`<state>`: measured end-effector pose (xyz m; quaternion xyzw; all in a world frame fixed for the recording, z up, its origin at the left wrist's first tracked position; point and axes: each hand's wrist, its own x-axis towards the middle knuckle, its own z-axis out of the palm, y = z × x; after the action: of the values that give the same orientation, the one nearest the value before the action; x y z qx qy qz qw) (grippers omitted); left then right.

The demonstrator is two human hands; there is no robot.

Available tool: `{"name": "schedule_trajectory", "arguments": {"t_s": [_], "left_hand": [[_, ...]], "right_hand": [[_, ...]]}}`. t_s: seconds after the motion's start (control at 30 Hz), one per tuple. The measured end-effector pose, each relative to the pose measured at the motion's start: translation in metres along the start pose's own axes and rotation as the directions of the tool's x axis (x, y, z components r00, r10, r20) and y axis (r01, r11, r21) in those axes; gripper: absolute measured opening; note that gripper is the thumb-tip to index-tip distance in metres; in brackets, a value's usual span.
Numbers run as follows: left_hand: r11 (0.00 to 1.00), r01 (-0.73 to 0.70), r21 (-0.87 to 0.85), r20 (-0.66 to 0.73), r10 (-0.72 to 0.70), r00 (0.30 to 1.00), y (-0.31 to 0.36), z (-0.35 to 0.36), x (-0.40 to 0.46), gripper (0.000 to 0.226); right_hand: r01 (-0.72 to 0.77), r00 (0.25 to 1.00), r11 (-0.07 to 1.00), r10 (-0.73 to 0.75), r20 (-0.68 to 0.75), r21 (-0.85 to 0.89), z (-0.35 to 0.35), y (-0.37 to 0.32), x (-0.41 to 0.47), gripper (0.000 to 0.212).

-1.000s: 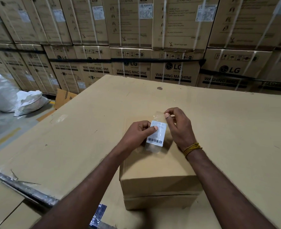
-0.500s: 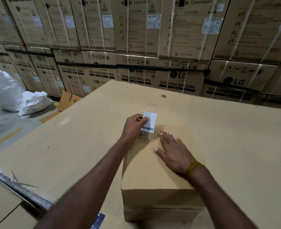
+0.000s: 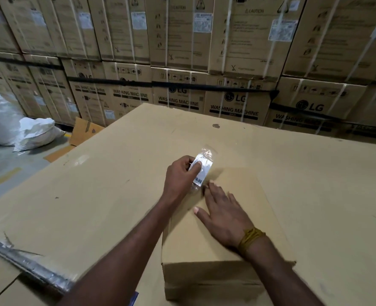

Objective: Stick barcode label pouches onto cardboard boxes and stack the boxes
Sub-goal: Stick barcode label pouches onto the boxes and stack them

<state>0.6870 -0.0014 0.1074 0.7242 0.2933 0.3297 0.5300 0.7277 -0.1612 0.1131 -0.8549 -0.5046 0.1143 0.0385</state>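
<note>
A small plain cardboard box (image 3: 255, 208) stands on a big cardboard work surface (image 3: 98, 195) in front of me. My left hand (image 3: 179, 180) pinches a clear pouch with a white barcode label (image 3: 203, 165) at the box's far left corner; the pouch's lower end reaches the box top. My right hand (image 3: 224, 215) lies flat on the box top with fingers spread, its fingertips close to the pouch's lower end. A yellow thread band is around the right wrist.
A wall of stacked washing-machine cartons (image 3: 233, 93) rises behind the work surface. White sacks (image 3: 34, 133) and a loose cardboard sheet (image 3: 83, 131) lie on the floor at the left. A taped seam (image 3: 28, 263) runs along the surface's near left edge.
My right hand let go of the pouch and came down flat on the box top. My left hand carried the pouch toward the box's far left corner and lowered it there.
</note>
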Motion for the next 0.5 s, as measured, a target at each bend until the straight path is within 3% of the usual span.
{"name": "schedule_trajectory", "arguments": {"t_s": [0.17,0.37,0.5], "left_hand": [[0.998,-0.024,-0.056,-0.03,0.022,0.999,-0.003,-0.001,0.002,0.008],[0.995,-0.036,-0.089,-0.024,0.034,0.999,-0.005,-0.001,0.004,0.015],[0.993,-0.053,-0.103,-0.03,0.05,0.998,-0.006,-0.002,0.003,0.011]], "right_hand": [[0.043,0.998,0.998,-0.045,0.039,0.048,0.004,-0.015,-0.064,0.097],[-0.004,1.0,1.0,0.004,-0.008,0.012,0.0,-0.005,-0.005,0.074],[-0.02,1.0,1.0,0.021,-0.024,0.014,0.002,-0.004,-0.002,0.071]]}}
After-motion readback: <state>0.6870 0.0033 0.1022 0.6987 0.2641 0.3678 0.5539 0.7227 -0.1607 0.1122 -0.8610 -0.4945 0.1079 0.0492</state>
